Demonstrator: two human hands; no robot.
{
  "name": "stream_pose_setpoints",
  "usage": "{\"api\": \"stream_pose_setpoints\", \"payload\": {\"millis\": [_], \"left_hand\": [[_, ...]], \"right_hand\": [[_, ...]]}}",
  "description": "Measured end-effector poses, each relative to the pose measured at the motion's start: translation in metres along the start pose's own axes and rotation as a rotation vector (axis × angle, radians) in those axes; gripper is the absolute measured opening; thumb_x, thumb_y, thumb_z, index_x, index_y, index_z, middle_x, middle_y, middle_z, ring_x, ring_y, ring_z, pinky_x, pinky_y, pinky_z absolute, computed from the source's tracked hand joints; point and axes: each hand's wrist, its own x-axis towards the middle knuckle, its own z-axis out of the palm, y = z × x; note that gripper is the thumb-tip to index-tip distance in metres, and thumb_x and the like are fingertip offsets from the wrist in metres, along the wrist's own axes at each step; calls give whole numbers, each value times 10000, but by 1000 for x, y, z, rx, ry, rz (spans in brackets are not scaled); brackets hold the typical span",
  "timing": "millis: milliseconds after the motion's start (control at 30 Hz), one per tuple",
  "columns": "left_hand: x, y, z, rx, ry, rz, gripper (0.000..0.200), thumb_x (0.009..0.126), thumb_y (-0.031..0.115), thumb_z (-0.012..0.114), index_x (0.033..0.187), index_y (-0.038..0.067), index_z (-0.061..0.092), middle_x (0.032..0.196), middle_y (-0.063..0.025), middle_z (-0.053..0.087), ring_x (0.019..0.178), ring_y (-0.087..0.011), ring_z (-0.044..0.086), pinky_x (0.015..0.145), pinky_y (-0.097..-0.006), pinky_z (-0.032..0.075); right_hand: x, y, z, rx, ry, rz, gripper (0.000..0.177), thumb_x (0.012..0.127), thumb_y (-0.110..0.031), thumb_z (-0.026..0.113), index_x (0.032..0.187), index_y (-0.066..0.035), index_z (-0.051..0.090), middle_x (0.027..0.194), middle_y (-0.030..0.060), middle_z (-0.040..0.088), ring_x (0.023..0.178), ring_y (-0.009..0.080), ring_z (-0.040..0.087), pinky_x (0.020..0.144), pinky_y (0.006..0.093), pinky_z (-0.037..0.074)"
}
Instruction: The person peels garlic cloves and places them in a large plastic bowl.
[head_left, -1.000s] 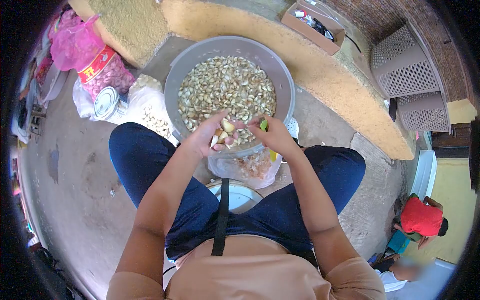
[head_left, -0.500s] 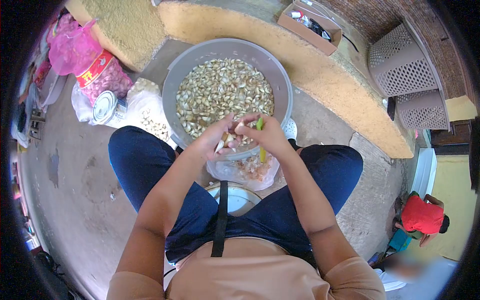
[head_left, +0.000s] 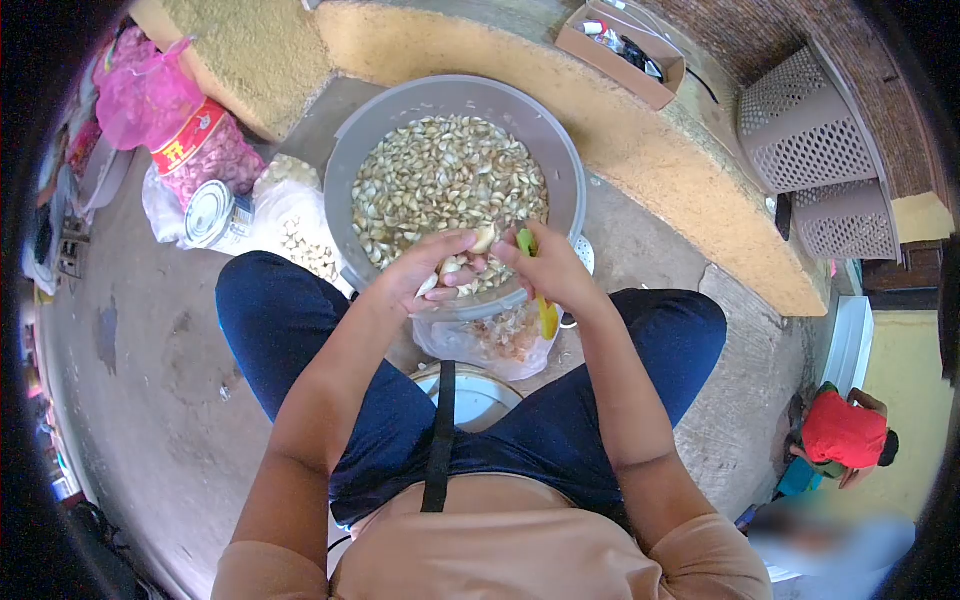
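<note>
Several garlic cloves (head_left: 452,270) lie in my left hand (head_left: 430,272), whose thumb and fingers also pinch one clove (head_left: 484,238) at the fingertips. Close beside it on the right, my right hand (head_left: 548,268) is closed on a green and yellow knife (head_left: 547,312); its blade cannot be made out. Both hands are over the near rim of a large grey tub (head_left: 345,190) full of garlic cloves (head_left: 450,180). Beneath the hands, a clear plastic bag (head_left: 530,362) holds reddish-brown peels (head_left: 505,332).
Peeled cloves (head_left: 312,250) lie on white plastic left of the tub, by a tin can (head_left: 208,214) and a pink net sack (head_left: 215,160). A cardboard box (head_left: 622,55) sits on the ledge. A person in red (head_left: 840,430) is at the far right.
The pinched clove now shows at my left fingertips, and my right hand has moved slightly right and away from it. The knife's yellow end has swung to the right.
</note>
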Motion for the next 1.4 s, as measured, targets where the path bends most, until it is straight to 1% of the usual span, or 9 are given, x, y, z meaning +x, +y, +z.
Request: {"api": "stream_pose_setpoints", "payload": {"millis": [233, 333, 433, 533, 633, 733, 1033, 1333, 1400], "left_hand": [[-1, 5, -4, 64, -57, -26, 211, 781, 183, 555, 866, 1, 491, 722, -77, 514, 423, -36, 377, 263, -138, 269], [0, 5, -8, 150, -89, -42, 225, 752, 181, 582, 840, -5, 490, 688, -77, 514, 389, -38, 368, 262, -144, 268], [0, 5, -11, 168, -99, -72, 180, 750, 150, 576, 811, -4, 505, 649, -65, 509, 391, -42, 388, 268, -150, 272], [1, 5, -13, 159, -123, -94, 157, 746, 139, 579, 786, 6, 503, 630, -59, 503, 388, -41, 384, 267, -150, 265], [2, 4, -13, 122, -140, -99, 145, 748, 135, 579, 778, 22, 493, 633, -61, 501, 392, -39, 384, 265, -146, 263], [3, 3, -13, 73, -129, -103, 148, 753, 140, 582, 781, 32, 485, 644, -62, 496, 401, -35, 380, 264, -142, 267], [2, 1, -9, 4, -68, -51, 139, 799, 163, 557, 793, 48, 480, 676, -49, 480, 429, -21, 365, 278, -138, 271], [3, -2, 1, -64, 73, 46, 160, 815, 203, 548, 797, 70, 460, 661, -17, 478, 450, -12, 400, 286, -138, 286], [2, -2, 5, -57, 98, 74, 156, 815, 208, 548, 811, 73, 470, 656, -14, 482, 454, -12, 408, 285, -139, 282]], "right_hand": [[0, 5, 3, 119, -183, -90, 417, 779, -393, 586, 909, -10, 482, 624, 52, 514, 566, 109, 498, 499, 254, 401], [-1, 8, 9, 53, -154, -264, 439, 773, -403, 591, 912, 0, 483, 632, 48, 513, 543, 105, 478, 487, 254, 391], [-10, -5, 8, 2, -172, -125, 425, 777, -402, 587, 904, -7, 495, 635, 47, 517, 557, 116, 469, 506, 271, 388], [-9, -6, 6, -4, -203, -152, 426, 769, -410, 592, 889, -10, 508, 630, 62, 517, 563, 142, 483, 515, 296, 388], [-7, -5, 4, -106, -222, -228, 395, 795, -334, 586, 955, 19, 511, 630, 37, 503, 557, 94, 457, 490, 248, 372], [-8, -6, 5, -184, -142, -337, 326, 798, -314, 579, 860, 1, 521, 571, 48, 480, 538, 100, 441, 481, 267, 355], [-5, -3, 10, -297, 29, -424, 334, 802, -321, 556, 834, 10, 517, 564, 158, 496, 519, 246, 507, 492, 333, 384], [-2, -2, 21, -434, 178, -345, 425, 796, -425, 513, 776, -1, 493, 624, 202, 553, 640, 366, 559, 583, 427, 431], [-2, -3, 23, -514, 199, -352, 429, 793, -431, 514, 777, -2, 495, 617, 192, 555, 620, 363, 560, 567, 425, 436]]}}
